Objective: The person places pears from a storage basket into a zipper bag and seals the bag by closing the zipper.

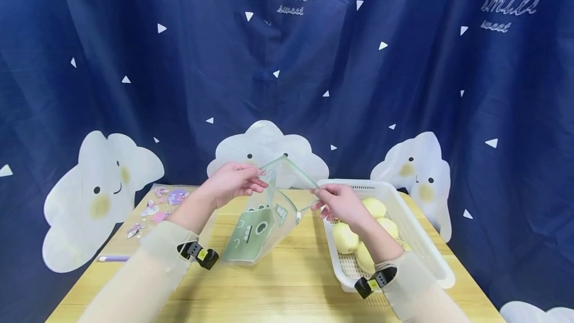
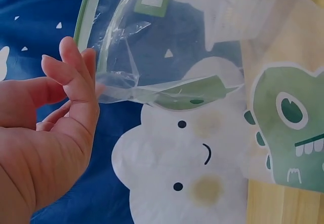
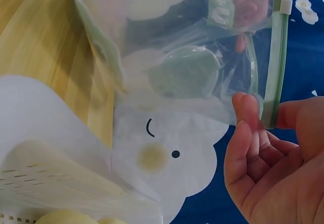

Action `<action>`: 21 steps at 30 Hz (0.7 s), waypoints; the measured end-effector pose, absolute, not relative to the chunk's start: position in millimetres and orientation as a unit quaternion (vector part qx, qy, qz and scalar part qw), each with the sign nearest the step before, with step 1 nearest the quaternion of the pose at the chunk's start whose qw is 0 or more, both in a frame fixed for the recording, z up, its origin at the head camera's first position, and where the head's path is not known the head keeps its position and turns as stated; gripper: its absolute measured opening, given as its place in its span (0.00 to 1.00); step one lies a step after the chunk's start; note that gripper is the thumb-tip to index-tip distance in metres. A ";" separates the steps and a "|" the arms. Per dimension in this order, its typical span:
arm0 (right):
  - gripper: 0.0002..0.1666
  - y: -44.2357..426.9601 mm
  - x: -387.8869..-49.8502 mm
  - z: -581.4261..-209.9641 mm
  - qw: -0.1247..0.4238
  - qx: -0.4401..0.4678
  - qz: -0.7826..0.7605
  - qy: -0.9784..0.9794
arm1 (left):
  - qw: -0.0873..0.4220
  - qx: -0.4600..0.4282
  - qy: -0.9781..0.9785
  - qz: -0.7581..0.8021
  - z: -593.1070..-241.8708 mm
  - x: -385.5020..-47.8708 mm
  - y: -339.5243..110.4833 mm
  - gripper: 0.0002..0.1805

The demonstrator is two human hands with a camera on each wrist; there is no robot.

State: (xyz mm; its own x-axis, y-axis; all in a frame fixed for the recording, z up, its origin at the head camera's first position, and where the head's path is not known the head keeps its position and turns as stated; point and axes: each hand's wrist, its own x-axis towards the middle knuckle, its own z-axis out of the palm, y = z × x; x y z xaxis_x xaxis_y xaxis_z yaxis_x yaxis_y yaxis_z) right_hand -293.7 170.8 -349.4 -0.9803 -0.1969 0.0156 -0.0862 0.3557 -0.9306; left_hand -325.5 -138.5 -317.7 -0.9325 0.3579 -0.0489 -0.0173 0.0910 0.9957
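A clear zip bag [image 1: 253, 233] with a green cartoon monster print hangs above the table, its green-edged mouth spread apart. At the mouth's left side, my left hand [image 1: 235, 183] pinches the edge between thumb and fingers. My right hand [image 1: 341, 205] pinches the opposite edge, thumb on one side and fingertips on the other, as the right wrist view shows. A white slider [image 3: 286, 6] sits on the green zip strip. Nothing but see-through film shows inside the bag. In the left wrist view, the left hand's [image 2: 66, 117] thumb is partly hidden.
On the right stands a white plastic basket [image 1: 421, 243] with several pale yellow round fruits [image 1: 345, 238]. A clear sheet or bag with pink and purple prints [image 1: 154, 216] lies at the left, and a purple pen-like stick [image 1: 113, 258] is near it. Behind the wooden table [image 1: 269, 293] hangs a blue curtain [image 1: 269, 98].
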 end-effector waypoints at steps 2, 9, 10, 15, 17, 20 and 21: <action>0.21 171.0 -293.6 -348.6 0.048 -0.084 -0.561 0.822 | 0.142 0.116 0.718 0.671 -318.1 -324.0 -138.0 0.21; 0.27 178.5 -288.0 -341.8 0.025 -0.070 -0.552 0.830 | 0.142 0.117 0.708 0.682 -323.9 -321.5 -134.0 0.19; 0.27 181.2 -286.1 -340.2 0.018 -0.069 -0.549 0.833 | 0.142 0.118 0.707 0.682 -325.0 -321.3 -133.4 0.19; 0.27 200.6 -276.9 -337.3 -0.023 -0.089 -0.509 0.856 | 0.142 0.115 0.705 0.685 -327.8 -318.9 -131.2 0.19; 0.26 210.3 -273.1 -338.5 -0.044 -0.109 -0.474 0.873 | 0.141 0.115 0.705 0.686 -328.5 -318.0 -130.9 0.18; 0.27 225.4 -266.7 -342.0 -0.072 -0.133 -0.412 0.898 | 0.139 0.117 0.706 0.685 -329.5 -316.8 -131.1 0.18; 0.28 230.3 -264.7 -343.8 -0.077 -0.140 -0.395 0.905 | 0.139 0.118 0.705 0.685 -330.0 -316.5 -131.3 0.18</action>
State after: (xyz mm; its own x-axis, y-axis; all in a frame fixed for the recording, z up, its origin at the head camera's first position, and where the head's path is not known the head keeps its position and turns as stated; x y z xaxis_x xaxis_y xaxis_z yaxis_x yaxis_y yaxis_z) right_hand -264.7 230.3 -343.8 -0.9491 -0.1916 0.2499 -0.3136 0.6483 -0.6938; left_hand -316.5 -131.3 -330.0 -0.9334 0.3573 -0.0341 -0.0235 0.0340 0.9991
